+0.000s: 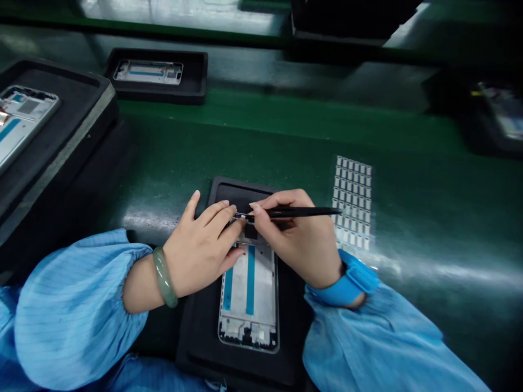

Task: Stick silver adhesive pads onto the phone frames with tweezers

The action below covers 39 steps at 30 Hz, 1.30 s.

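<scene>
On the green table [286, 144], a silver phone frame [264, 280] was placed in a black tray [198, 340], directly before the person. The frame was laid lengthwise, and two blue strips could be seen along its inner face. Its upper part was partly covered by both hands.

The left hand [200, 245] was held open, palm down, with the fingers spread and the fingertips laid on the upper left part of the frame. On this wrist a green bangle [164, 276] was worn. By the right hand [300, 237], closed in a pinch between thumb and fingers, black tweezers [304, 212] were held above the upper end of the frame. Whether anything was gripped by their tips could not be told. A blue wristband [355, 279] was worn there.

Just beside the right hand, a sheet of small pale pieces [353, 196] was laid in rows. At the left, another phone frame [30, 117] was carried by a thick black tray [84, 90], and farther back, a similar frame [149, 72] was contained in a smaller-looking tray [198, 81].
</scene>
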{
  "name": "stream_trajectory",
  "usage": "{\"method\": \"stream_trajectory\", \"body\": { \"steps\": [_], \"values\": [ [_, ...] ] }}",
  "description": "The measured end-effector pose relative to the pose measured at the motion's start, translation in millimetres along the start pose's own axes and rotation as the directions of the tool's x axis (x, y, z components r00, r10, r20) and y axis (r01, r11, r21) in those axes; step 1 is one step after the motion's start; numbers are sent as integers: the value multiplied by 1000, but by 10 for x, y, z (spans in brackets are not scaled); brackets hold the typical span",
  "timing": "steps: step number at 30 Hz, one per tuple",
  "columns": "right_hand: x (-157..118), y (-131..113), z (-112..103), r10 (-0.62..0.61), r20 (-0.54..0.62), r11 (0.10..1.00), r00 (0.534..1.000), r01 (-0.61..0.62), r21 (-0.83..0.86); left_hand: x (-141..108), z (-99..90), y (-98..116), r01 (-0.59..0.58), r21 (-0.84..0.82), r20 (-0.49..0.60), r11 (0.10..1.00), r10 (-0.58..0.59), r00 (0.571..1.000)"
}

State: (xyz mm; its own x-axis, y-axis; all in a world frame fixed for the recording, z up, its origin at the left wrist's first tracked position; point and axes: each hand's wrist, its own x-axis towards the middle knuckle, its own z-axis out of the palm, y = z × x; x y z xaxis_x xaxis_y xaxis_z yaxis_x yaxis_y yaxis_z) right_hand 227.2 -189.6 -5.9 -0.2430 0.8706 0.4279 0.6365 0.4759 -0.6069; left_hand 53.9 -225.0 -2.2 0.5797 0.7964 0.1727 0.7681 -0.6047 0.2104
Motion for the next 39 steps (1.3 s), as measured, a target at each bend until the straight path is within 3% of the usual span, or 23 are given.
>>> {"method": "stream_trajectory", "body": {
  "steps": [4,9,11,16,23,26,29,31,34,36,39],
  "values": [
    [5,-31,-4,-47,34,996,998,49,-72,-4,0,-2,6,-4,6,1000,-6,1000],
    [7,30,-11,141,65,981,988,-149,126,-1,-6,-1,6,-13,20,1000,-5,1000],
    [7,42,-7,159,81,973,984,-170,154,0,-7,0,7,-13,11,1000,-7,1000],
    [11,13,-8,117,65,982,991,-125,141,-1,-6,2,10,-7,18,1000,-9,1000],
    [21,-36,66,-9,34,1000,999,9,-2,5,-8,23,-29,42,16,999,28,999],
    [51,-20,-42,-42,21,999,999,42,0,2,-11,12,-43,58,25,997,42,999],
    [41,44,-345,-58,4,998,998,58,24,-10,-20,-10,-36,39,32,999,35,999],
    [-27,120,-571,-122,71,991,990,125,-41,-19,-24,-23,-24,20,35,999,24,999],
    [-202,265,-774,-178,326,936,928,263,-236,-29,-10,-38,-27,12,30,1000,26,999],
    [-309,359,-800,-197,460,894,866,352,-278,-28,10,-42,-36,22,33,999,35,999],
    [-354,490,-770,-261,520,862,813,439,-253,-26,-20,-23,-33,35,26,999,32,999]
  ]
}}
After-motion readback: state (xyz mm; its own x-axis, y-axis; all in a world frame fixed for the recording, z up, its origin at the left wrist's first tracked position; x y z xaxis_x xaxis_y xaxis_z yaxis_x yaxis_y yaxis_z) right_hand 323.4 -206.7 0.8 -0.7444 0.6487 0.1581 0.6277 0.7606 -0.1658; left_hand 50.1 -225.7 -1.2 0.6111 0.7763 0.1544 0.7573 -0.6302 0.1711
